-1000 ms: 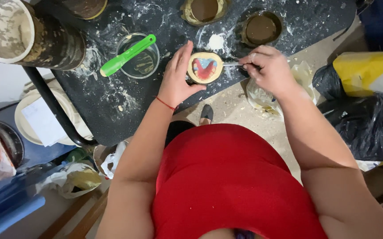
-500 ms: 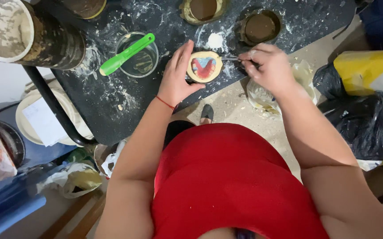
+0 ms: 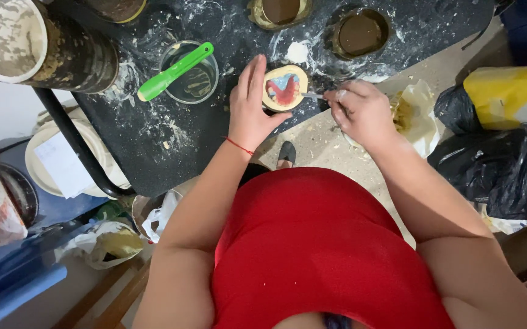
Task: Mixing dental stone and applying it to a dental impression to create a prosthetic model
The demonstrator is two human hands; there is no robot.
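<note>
Watching the head cam feed here. Over at 10 o'clock there's a big dirty cylindrical tin bucket [image 3: 35,42] on the flour-dusted black tabletop [image 3: 172,140], then a clear glass bowl [image 3: 189,73] with a bright green plastic spatula [image 3: 175,71] lying across it. My left hand [image 3: 251,109] is flat-fingered, cupping the left side of the small round yellowish mould [image 3: 285,87] at about 12 o'clock, steadying it rather than clamping it. The mould already has blue and red colour in it, so I'd guess the filling is well along, with maybe only touch-ups left. My right hand [image 3: 364,113] at 1 o'clock is pinched tight on a thin metal tool [image 3: 313,95] whose tip touches the mould's right edge. Two murky round cups [image 3: 358,31] sit beyond, at the top.
</note>
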